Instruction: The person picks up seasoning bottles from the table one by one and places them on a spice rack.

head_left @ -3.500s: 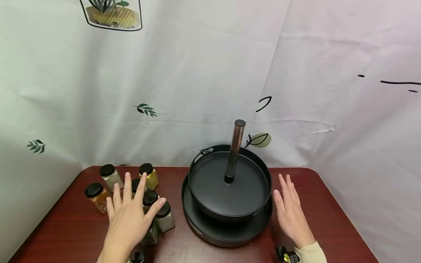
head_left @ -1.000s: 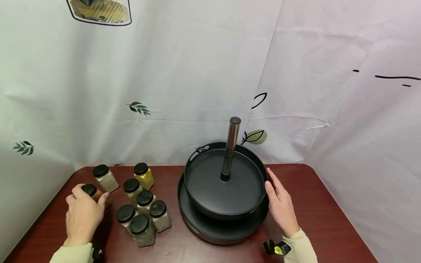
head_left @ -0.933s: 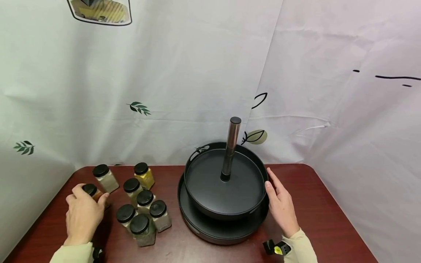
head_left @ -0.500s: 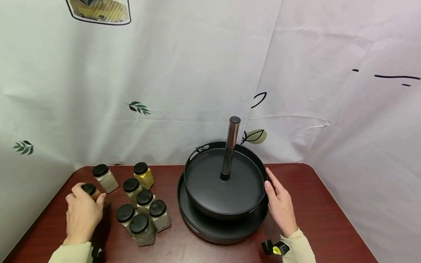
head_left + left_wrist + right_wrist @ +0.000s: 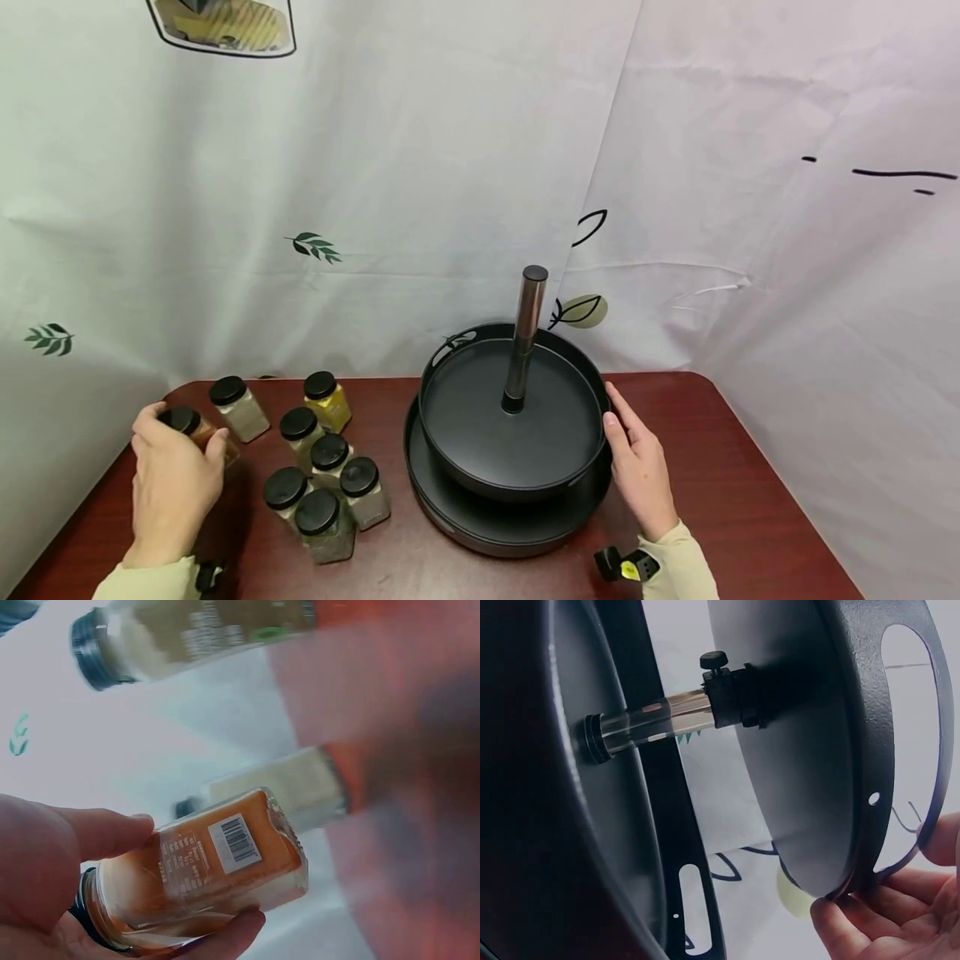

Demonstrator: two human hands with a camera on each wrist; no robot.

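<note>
My left hand (image 5: pixel 172 483) grips a glass spice jar (image 5: pixel 217 859) of orange powder with a dark lid. Thumb and fingers lie along opposite sides of the jar in the left wrist view, and its barcode faces the camera. On the right, my right hand (image 5: pixel 642 483) holds the edge of a black two-tier round tray (image 5: pixel 465 433). The right wrist view shows the thumb at the handle slot of the upper tier (image 5: pixel 866 735) and fingers under its rim. A metallic post (image 5: pixel 527 333) rises through the tray; a knobbed collar (image 5: pixel 731 697) sits below the upper tier.
Several black-lidded spice jars (image 5: pixel 328 533) stand between my left hand and the tray. A pale jar (image 5: pixel 242 412) is close beside the held one, and a yellow jar (image 5: pixel 330 404) stands near the table's back edge. Patterned white cloth (image 5: pixel 420 167) hangs behind the red-brown table (image 5: pixel 750 517).
Earlier both hands hovered with spread fingers; the left then took hold of the orange jar and the right took the tray's edge. Over the last half second, the left hand and jar shifted leftward.
</note>
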